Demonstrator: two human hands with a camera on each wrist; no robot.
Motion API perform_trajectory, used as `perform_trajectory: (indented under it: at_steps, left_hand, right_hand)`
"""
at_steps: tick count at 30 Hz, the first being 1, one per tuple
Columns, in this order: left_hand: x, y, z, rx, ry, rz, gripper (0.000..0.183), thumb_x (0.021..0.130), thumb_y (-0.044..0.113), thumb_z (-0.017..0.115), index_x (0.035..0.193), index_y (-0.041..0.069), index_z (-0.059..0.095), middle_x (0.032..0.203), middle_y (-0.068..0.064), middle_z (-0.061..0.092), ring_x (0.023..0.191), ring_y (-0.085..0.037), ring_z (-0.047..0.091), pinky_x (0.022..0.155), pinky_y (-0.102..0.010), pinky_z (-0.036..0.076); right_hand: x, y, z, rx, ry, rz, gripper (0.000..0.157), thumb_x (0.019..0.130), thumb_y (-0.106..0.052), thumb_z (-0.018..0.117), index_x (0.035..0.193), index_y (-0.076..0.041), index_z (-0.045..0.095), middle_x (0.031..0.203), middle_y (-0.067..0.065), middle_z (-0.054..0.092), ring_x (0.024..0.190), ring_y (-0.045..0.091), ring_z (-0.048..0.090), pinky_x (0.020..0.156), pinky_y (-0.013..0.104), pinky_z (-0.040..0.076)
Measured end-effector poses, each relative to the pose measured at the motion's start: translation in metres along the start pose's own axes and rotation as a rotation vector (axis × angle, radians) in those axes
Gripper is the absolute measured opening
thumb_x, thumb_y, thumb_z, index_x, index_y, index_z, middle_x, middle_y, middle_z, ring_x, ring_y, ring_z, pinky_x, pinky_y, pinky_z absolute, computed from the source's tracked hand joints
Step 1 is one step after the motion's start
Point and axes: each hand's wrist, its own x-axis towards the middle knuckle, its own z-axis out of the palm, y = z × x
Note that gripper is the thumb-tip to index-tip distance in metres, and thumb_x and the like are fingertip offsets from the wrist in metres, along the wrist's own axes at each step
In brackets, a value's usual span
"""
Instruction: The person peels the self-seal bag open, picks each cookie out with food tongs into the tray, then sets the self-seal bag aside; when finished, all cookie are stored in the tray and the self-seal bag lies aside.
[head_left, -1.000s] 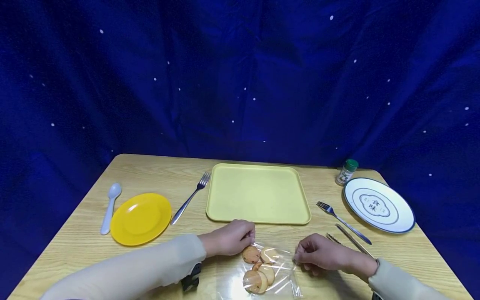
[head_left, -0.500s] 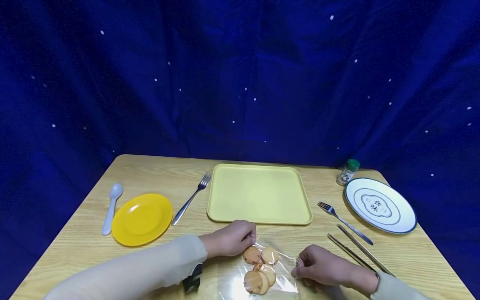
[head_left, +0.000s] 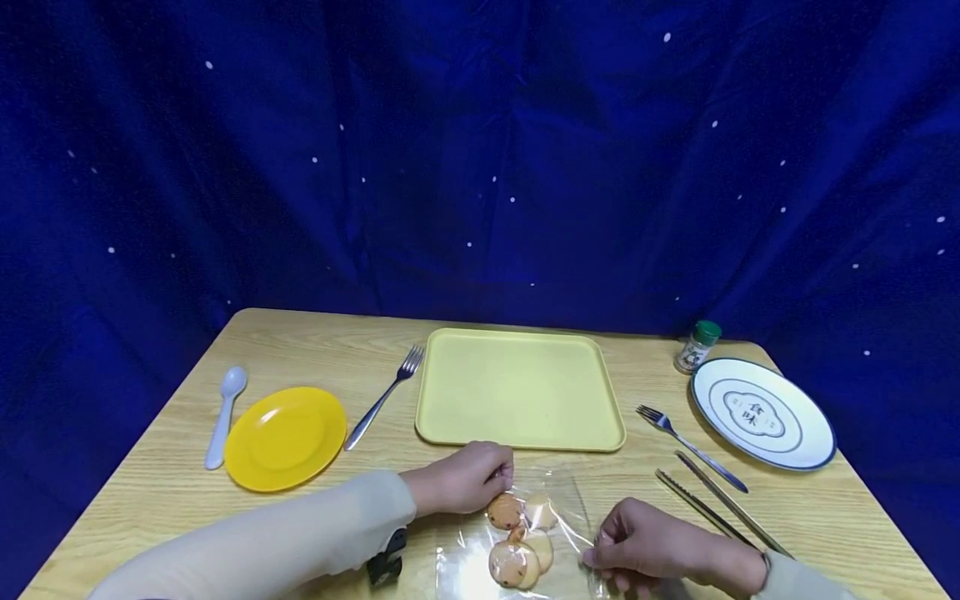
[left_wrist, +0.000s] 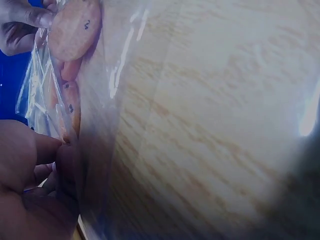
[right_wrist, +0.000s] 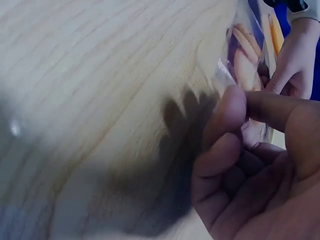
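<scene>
A clear plastic bag [head_left: 566, 533] lies at the table's near edge. Several round cookies [head_left: 512, 565], some with dark specks, show through its film. My left hand [head_left: 468, 477] pinches the bag's far left corner beside the upper cookie. On the opposite side, the thumb and fingers of my right hand [head_left: 645, 546] pinch the bag's right edge. The left wrist view has a speckled cookie [left_wrist: 75, 30] under the film, with my left hand [left_wrist: 30, 185] gripping the plastic below it. Curled fingers of my right hand [right_wrist: 250, 165] meet the film in the right wrist view.
Beyond the bag sits a pale yellow tray [head_left: 517, 387]. To the left are a fork [head_left: 382, 400], a yellow plate [head_left: 285, 437] and a white spoon [head_left: 223, 417]. Metal tongs [head_left: 720, 500], another fork [head_left: 690, 446], a patterned white plate [head_left: 761, 412] and a green-capped shaker [head_left: 697, 346] are right.
My right hand has moved slightly nearer the table's front, along the bag's right side, uncovering more of the tongs. The film has shifted beside it. My left hand stays nearly in place.
</scene>
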Motion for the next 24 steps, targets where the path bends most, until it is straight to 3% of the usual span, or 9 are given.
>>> perform_trajectory:
  at_steps: [10, 19, 24]
  left_hand:
    - [0.000, 0.001, -0.002, 0.002, -0.021, -0.017, 0.014, 0.094, 0.008, 0.055, 0.081, 0.012, 0.057, 0.073, 0.009, 0.050, 0.068, -0.001, 0.044, 0.067, -0.016, 0.041]
    - [0.000, 0.002, -0.002, 0.002, -0.027, -0.026, 0.014, 0.093, 0.006, 0.055, 0.080, 0.012, 0.057, 0.074, 0.009, 0.051, 0.069, -0.001, 0.045, 0.069, -0.016, 0.043]
    - [-0.001, 0.003, -0.002, 0.000, -0.025, -0.031, 0.014, 0.093, 0.006, 0.056, 0.081, 0.012, 0.057, 0.074, 0.008, 0.052, 0.069, -0.001, 0.045, 0.068, -0.016, 0.043]
  right_hand:
    - [-0.005, 0.005, -0.023, 0.080, -0.166, -0.028, 0.045, 0.094, -0.019, 0.061, 0.081, 0.023, 0.049, 0.061, -0.008, 0.061, 0.048, -0.003, 0.053, 0.046, 0.016, 0.038]
    - [-0.003, 0.012, -0.022, 0.085, -0.130, 0.000, 0.048, 0.097, -0.025, 0.058, 0.084, 0.021, 0.053, 0.062, -0.005, 0.061, 0.047, -0.001, 0.052, 0.044, 0.016, 0.039]
    - [-0.003, 0.015, -0.022, 0.082, -0.166, -0.014, 0.045, 0.094, -0.021, 0.061, 0.084, 0.022, 0.053, 0.063, -0.006, 0.062, 0.047, -0.003, 0.051, 0.044, 0.014, 0.039]
